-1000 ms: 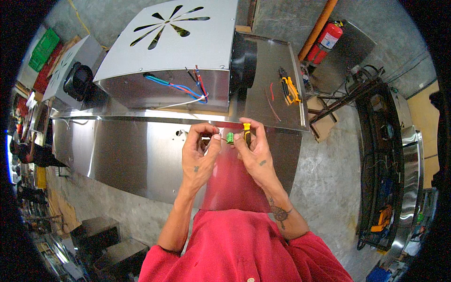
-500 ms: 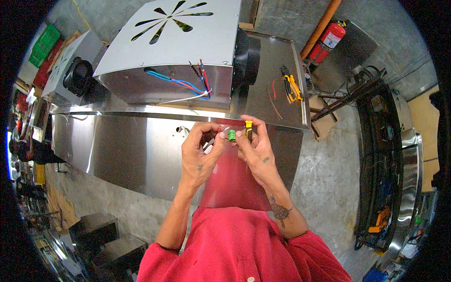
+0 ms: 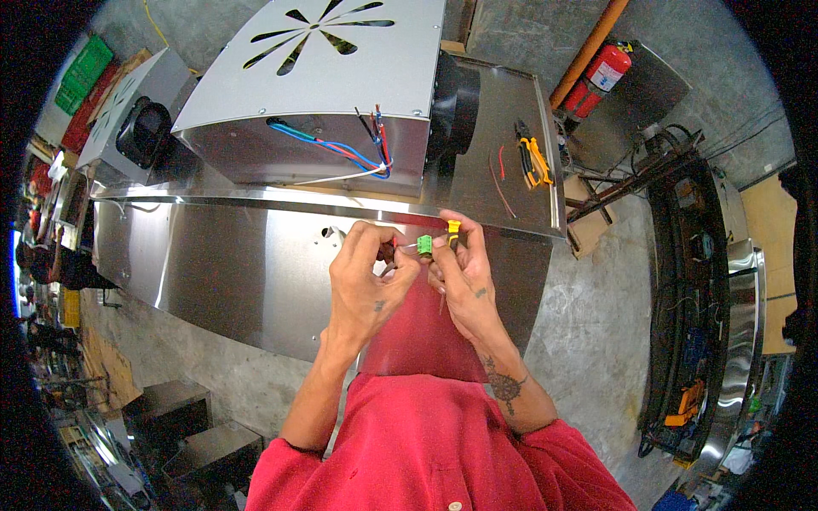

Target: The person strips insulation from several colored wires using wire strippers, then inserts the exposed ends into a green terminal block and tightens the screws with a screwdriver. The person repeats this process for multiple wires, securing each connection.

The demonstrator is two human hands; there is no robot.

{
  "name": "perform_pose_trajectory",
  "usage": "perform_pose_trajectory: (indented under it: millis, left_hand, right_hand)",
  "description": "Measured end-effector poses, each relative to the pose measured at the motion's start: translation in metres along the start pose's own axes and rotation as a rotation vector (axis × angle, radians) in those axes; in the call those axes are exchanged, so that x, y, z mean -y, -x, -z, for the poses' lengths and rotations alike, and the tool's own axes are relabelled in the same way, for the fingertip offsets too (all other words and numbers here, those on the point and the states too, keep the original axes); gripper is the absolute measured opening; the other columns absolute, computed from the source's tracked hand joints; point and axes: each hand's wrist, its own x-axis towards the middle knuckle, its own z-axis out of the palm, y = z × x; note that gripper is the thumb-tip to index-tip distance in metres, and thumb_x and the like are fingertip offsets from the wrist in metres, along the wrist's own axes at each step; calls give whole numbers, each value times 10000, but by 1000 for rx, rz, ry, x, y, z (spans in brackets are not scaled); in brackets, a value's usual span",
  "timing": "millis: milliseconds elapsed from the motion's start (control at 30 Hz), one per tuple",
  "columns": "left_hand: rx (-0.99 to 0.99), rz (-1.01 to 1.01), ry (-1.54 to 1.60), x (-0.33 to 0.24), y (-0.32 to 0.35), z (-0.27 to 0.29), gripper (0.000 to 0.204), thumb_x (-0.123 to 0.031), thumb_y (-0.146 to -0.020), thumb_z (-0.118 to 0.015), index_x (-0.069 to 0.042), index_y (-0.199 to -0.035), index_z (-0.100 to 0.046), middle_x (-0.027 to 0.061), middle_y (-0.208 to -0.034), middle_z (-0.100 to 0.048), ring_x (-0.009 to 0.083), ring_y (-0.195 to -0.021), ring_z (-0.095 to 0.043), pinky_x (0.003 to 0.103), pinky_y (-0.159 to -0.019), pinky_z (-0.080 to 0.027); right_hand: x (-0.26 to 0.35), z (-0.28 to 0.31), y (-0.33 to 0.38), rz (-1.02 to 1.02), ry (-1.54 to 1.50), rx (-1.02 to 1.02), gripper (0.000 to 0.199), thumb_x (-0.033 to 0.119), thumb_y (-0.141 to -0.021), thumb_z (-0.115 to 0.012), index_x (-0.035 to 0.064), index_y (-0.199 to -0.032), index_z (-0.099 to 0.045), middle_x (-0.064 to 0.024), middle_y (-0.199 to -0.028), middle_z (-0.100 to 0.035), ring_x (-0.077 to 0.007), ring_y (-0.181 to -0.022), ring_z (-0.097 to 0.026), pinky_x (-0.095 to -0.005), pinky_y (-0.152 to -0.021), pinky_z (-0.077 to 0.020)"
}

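Two hands are meeting over the edge of the long steel cabinet, below the grey fan housing. The left hand is pinching a thin wire; the right hand is pinching a small green connector and a yellow-handled tool.

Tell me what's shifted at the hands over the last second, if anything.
Hardly anything: the left hand and right hand stay together at the steel panel's edge, still pinching the small green connector and the yellow-handled tool. The yellow pliers and the wires have not moved.
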Motion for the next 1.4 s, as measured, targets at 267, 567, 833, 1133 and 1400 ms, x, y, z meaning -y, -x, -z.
perform_pose_trajectory:
  millis: [267, 567, 833, 1133, 1400]
  left_hand:
    - [41, -10, -14, -3, -2, 0, 142, 59, -824, -705, 8, -947, -655, 106, -877, -636, 184, -723, -651, 318, -663, -547]
    - [66, 22, -23, -5, -4, 1, 126, 37, -823, -712, 3, -931, -657, 105, -844, -633, 190, -704, -652, 331, -655, -547]
    - [85, -10, -14, -4, -4, 1, 162, 36, -829, -733, 23, -947, -622, 109, -847, -608, 192, -683, -645, 334, -614, -538]
    - [155, 122, 1, -7, -4, 4, 92, -9, -897, -730, 10, -984, -706, 114, -890, -699, 183, -768, -686, 330, -732, -565]
    - [189, 252, 126, -2, 0, 3, 102, -54, -945, -740, 3, -1029, -733, 81, -945, -732, 138, -825, -667, 310, -785, -551]
  right_hand:
    - [-1, 2, -1, 36, 53, -11, 453, 195, -1117, -592, 134, -1521, -397, -58, -938, -671, -50, -683, -485, -228, -575, -397]
    - [2, 2, 0, 37, 62, -16, 457, 190, -1108, -607, 137, -1515, -406, -24, -927, -643, -47, -678, -474, -229, -573, -392]
    - [6, 4, -2, 43, 59, -7, 501, 136, -1081, -644, 105, -1518, -401, -50, -1029, -634, -85, -840, -568, -253, -697, -487]
    - [10, 11, -6, 114, 257, 3, 507, 87, -1051, -663, 68, -1495, -420, -99, -1195, -617, -154, -1106, -590, -323, -1004, -492]
    - [13, 10, -5, 130, 305, -6, 503, 89, -1058, -654, 48, -1499, -417, -104, -1229, -605, -170, -1151, -578, -337, -1059, -465]
